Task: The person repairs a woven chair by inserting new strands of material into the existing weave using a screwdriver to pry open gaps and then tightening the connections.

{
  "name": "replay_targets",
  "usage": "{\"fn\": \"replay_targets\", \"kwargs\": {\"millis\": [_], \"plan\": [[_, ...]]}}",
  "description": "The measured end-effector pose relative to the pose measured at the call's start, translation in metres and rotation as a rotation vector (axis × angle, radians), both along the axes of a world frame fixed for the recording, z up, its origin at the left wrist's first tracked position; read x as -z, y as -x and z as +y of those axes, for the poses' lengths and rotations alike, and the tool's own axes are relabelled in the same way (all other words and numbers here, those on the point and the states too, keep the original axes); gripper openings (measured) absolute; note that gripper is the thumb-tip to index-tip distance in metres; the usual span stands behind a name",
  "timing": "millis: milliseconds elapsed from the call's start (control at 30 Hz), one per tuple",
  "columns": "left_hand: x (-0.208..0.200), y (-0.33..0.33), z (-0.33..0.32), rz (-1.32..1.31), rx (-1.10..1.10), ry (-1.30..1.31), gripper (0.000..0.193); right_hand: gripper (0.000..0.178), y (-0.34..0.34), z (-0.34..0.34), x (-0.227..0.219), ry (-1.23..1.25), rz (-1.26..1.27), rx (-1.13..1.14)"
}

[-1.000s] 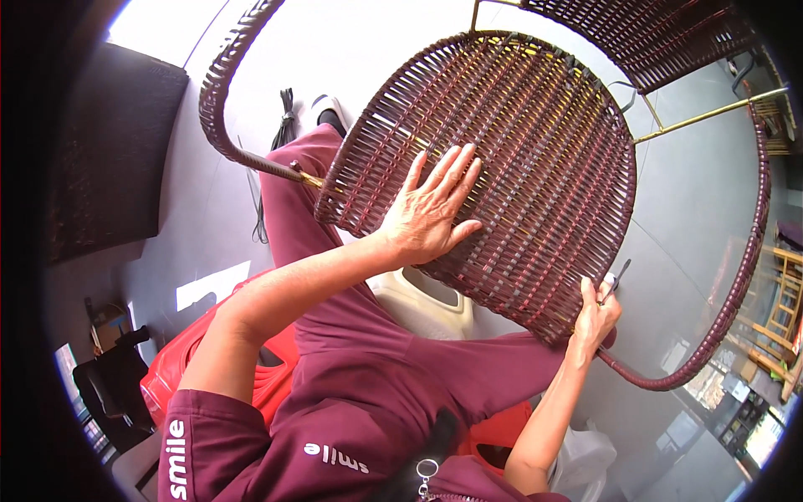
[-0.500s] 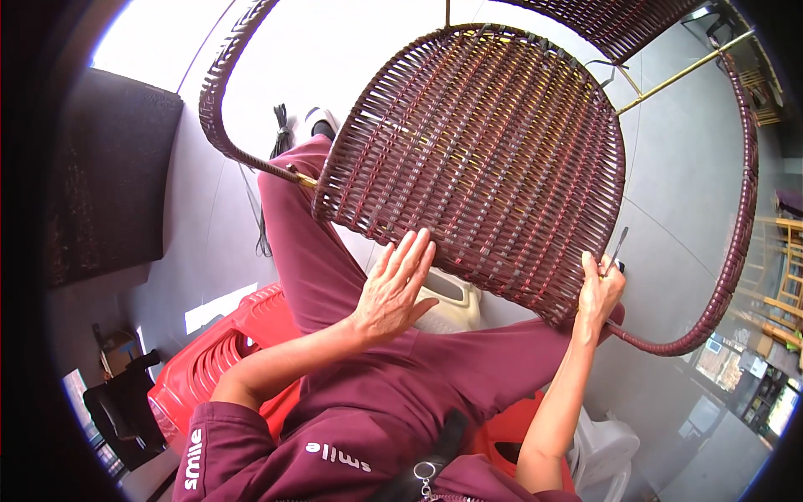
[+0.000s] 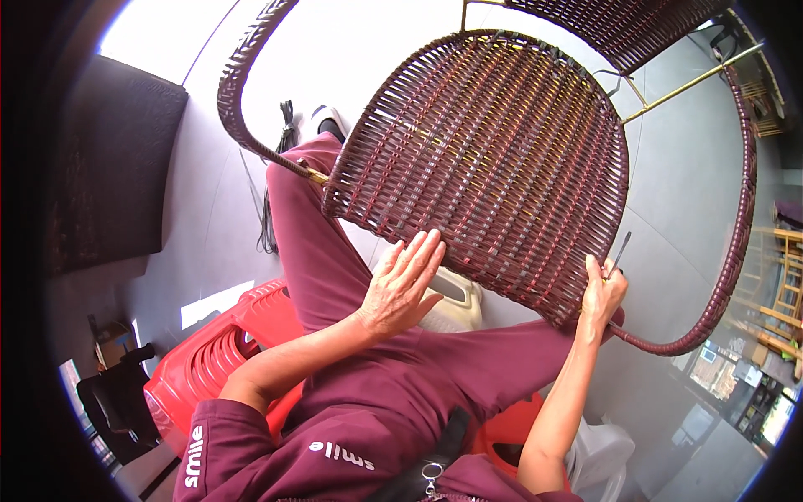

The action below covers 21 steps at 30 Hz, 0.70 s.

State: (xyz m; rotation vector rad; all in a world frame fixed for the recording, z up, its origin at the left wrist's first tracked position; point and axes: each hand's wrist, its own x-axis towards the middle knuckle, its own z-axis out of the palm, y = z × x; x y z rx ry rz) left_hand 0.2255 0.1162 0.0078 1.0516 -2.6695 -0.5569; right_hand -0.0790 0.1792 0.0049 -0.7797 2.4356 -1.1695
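Note:
A dark maroon woven wicker chair seat [image 3: 493, 167] tilts across my lap, its frame partly bare brass-coloured metal. Fingers stretched and held together, my left hand [image 3: 400, 284] rests its fingertips at the near edge of the seat, palm down. At the seat's near right corner is my right hand [image 3: 602, 293], its fingers curled round a slim metal tool [image 3: 622, 249]. The tool's shaft sticks up past the fingers and ends in a flattened tip; its handle is hidden in the hand. The chair's curved armrest [image 3: 736, 243] sweeps round to the right of that hand.
The chair's woven backrest [image 3: 623, 29] stands at the far side. On the floor at left lies a bundle of dark strands [image 3: 288, 125]. Red plastic stools [image 3: 209, 360] stand left of me, a cream stool [image 3: 456, 301] between my legs. A dark panel [image 3: 117, 167] is at far left.
The chair has shifted slightly to the right and down in view. Both hands keep nearly the same places and poses, with the tool still in the right one.

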Motion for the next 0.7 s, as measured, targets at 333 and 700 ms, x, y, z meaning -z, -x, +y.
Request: {"fn": "replay_targets", "kwargs": {"millis": [333, 700], "plan": [[0.002, -0.013, -0.006, -0.033, -0.161, -0.025, 0.087, 0.021, -0.001, -0.001, -0.003, -0.060, 0.047, 0.020], [-0.001, -0.011, -0.013, -0.058, -0.094, 0.090, 0.084, 0.020, 0.000, 0.001, 0.001, -0.016, -0.029, 0.024]]}}
